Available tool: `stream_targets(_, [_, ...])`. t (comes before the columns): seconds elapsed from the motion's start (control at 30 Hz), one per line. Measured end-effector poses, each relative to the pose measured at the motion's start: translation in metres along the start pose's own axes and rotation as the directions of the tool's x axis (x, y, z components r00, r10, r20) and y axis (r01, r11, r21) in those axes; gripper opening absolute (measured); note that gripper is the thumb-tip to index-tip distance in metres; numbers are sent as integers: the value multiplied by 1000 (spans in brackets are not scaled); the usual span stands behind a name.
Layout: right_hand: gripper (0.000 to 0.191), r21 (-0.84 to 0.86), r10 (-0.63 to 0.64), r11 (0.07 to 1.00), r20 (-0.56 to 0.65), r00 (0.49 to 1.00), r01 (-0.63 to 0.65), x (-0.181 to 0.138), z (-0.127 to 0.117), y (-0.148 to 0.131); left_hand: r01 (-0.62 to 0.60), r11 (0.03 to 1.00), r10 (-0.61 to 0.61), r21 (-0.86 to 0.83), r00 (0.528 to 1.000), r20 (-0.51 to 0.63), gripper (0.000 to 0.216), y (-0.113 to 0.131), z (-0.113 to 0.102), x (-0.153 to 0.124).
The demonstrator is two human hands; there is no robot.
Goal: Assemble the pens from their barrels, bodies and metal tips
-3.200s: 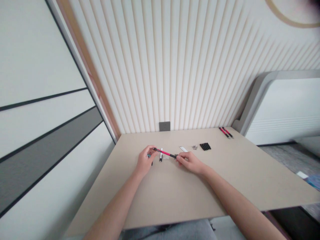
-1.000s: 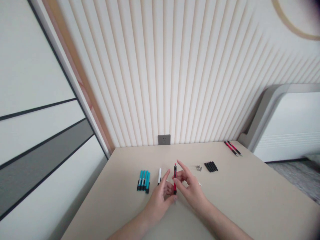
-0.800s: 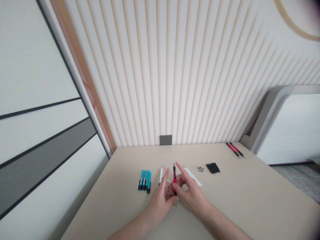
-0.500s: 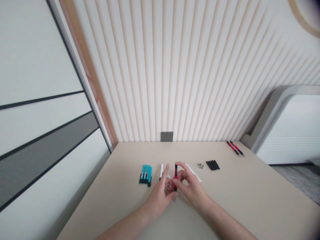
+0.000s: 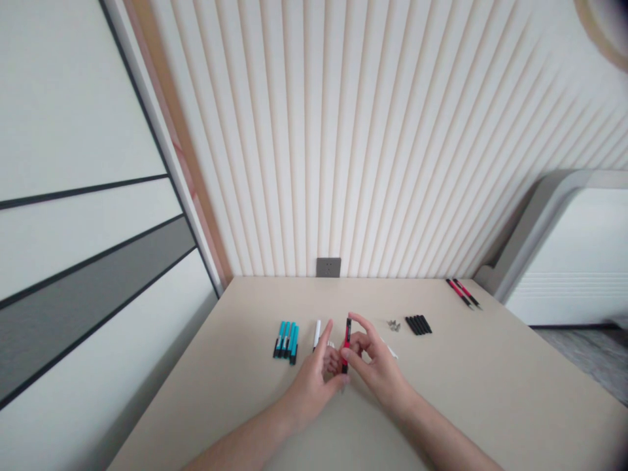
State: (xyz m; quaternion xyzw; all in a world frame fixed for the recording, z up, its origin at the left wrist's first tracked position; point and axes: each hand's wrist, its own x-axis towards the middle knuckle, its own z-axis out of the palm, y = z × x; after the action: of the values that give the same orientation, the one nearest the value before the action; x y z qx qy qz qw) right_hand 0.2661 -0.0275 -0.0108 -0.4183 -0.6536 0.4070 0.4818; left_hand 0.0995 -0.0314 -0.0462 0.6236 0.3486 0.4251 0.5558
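Both my hands hold one red and black pen [image 5: 348, 340] nearly upright above the table, its metal tip pointing down. My left hand [image 5: 314, 379] grips the lower black part between thumb and fingers, with its index finger stretched up. Around the red barrel are the thumb and fingers of my right hand [image 5: 375, 366], and its index fingertip lies at the pen's top end. Behind my left hand stands out a white pen barrel [image 5: 316, 333], partly hidden. Some small white parts [image 5: 331, 344] show between the hands, too covered to make out.
Several turquoise and black pen barrels [image 5: 287, 340] lie in a row on the left of the table [image 5: 235, 405]. Small metal tips [image 5: 394, 325] and several black grips [image 5: 418, 324] lie to the right. Two red and black pens [image 5: 464, 294] rest at the far right corner. A wall socket [image 5: 328, 267] is behind.
The pen leans slightly more to the right at its top, and my right index finger has risen a little with it. Both hands keep their grip.
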Motion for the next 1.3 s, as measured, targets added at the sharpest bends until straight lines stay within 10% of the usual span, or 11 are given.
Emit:
stream_targets(0.7, [66, -62, -24, 998, -38, 999, 22, -2, 2, 0, -41, 997, 42, 58, 999, -2, 88, 5, -2, 1])
stream_targets(0.87, [17, -182, -90, 977, 121, 988, 112, -1, -3, -8, -61, 998, 60, -14, 997, -47, 88, 8, -3, 3])
stream_targets(1.03, [15, -230, -93, 968, 39, 995, 100, -1, -5, -13, -82, 993, 85, 87, 996, -31, 85, 12, -4, 1])
stream_targets(1.2, [32, -353, -77, 936, -236, 969, -11, 24, -54, 1, -91, 958, 105, 271, 994, -38, 60, 22, -6, -3])
stream_targets(1.3, [37, -634, -63, 758, -306, 950, -154, 47, -116, 17, -112, 917, 106, 384, 994, 36, 46, 26, -8, -4])
